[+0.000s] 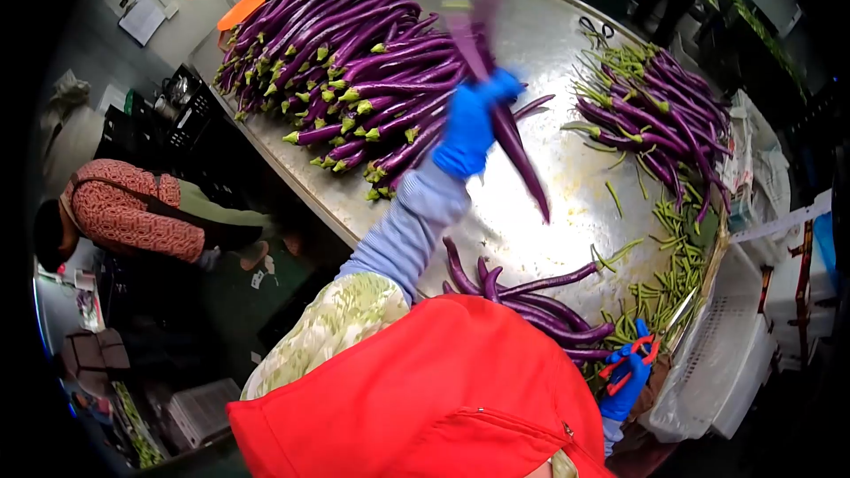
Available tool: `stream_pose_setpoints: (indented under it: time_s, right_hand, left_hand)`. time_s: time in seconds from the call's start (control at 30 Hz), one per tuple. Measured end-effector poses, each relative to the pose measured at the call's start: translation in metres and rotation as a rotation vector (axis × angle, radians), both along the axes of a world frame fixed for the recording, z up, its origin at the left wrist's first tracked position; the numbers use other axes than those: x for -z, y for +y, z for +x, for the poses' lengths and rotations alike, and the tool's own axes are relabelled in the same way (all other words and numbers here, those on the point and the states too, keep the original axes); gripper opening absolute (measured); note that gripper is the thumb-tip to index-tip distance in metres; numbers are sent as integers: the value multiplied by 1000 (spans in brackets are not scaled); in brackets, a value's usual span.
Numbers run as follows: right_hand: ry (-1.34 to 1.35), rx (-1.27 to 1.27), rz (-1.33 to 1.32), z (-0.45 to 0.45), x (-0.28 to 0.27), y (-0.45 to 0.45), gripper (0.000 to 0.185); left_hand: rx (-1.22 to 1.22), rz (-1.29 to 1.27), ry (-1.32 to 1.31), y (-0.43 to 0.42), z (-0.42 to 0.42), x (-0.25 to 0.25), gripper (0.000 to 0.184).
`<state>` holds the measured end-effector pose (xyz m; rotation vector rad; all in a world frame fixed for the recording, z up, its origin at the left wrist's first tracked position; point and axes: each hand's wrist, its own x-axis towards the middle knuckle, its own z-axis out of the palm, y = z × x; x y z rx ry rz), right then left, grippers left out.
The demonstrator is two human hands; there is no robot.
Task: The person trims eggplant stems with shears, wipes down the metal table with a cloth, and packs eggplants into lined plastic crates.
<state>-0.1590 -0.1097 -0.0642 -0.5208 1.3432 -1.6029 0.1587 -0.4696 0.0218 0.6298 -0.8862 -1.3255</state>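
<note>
My left hand [469, 128], in a blue glove, is raised over the metal table and closed round long purple eggplants [524, 164]; motion smears their upper ends, so I cannot tell how many. Low on the right, my right hand [627, 385], also gloved in blue, grips red-handled scissors [652, 350]. Several loose eggplants [553, 312] lie beside the scissors, partly covered by my red garment [425, 381]. Beyond my left hand spreads a big heap of eggplants [381, 80] with green caps, many pointing toward the near left.
More eggplants [673, 106] lie at the right of the metal table [567, 186], among cut green stems [668, 279]. Black-handled scissors [597, 28] rest near the far edge. A white crate [717, 354] stands at right. Another person [133, 208] bends down at left.
</note>
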Motion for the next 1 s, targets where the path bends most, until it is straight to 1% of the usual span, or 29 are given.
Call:
stream_pose_setpoints:
  time_s: [0.03,0.07,0.1,0.17,0.23,0.27,0.33,0.37,0.43,0.5,0.53,0.57,0.6,0.63,0.67,0.7,0.73,0.77,0.83,0.9,0.93,0.97,1.0]
  right_hand:
    - [-1,1,-7,2,2,2,69]
    - [-64,-8,-17,4,3,4,71]
    - [-70,2,-13,6,5,4,71]
    - [-84,27,-5,11,9,1,70]
    - [-75,26,14,15,6,-1,70]
    - [-63,19,16,18,3,-3,70]
    - [-36,17,11,20,0,-8,70]
    - [-22,24,4,19,0,-10,71]
    - [-4,36,-3,24,-5,-9,71]
    - [3,57,-8,33,-20,-12,72]
    - [-5,11,-22,30,-19,-8,72]
    - [-5,20,-28,27,-16,-3,72]
    - [-8,30,-36,25,-11,2,72]
    - [-11,38,-47,23,-6,8,72]
    - [-28,30,-41,21,-4,15,73]
    - [-23,53,-17,18,0,22,73]
    - [-18,73,8,15,6,30,73]
    - [-15,90,30,12,12,35,73]
    - [-47,114,20,9,23,44,71]
    - [-59,168,23,9,30,50,71]
    - [-44,142,25,8,31,51,70]
    - [-52,136,25,6,34,47,69]
    - [-10,232,48,10,39,36,67]
  left_hand:
    - [-116,117,257,-15,17,-12,18]
    - [-164,15,460,-52,44,0,17]
    - [-208,-88,662,-92,72,18,15]
    - [-417,-28,797,-132,109,25,22]
    - [-563,165,814,-173,144,53,28]
    - [-681,453,808,-212,163,82,34]
    - [-657,515,756,-244,176,120,33]
    - [-648,547,726,-240,175,119,33]
    - [-516,516,805,-224,174,120,28]
    - [-375,494,875,-183,159,103,24]
    - [-291,375,850,-166,158,108,17]
    - [-100,281,904,-147,169,113,19]
    - [124,141,999,-119,177,108,21]
    - [217,35,968,-90,182,97,23]
    - [127,-94,897,-75,190,99,22]
    - [53,-141,884,-50,191,88,21]
    - [88,-138,778,-24,201,80,18]
    - [-111,-160,744,-12,208,84,18]
    - [-208,-175,593,15,229,91,17]
    - [-488,-58,272,37,214,80,17]
    - [-618,2,107,47,199,72,18]
    - [-685,112,-88,58,178,64,20]
    - [-598,62,-206,63,163,66,21]
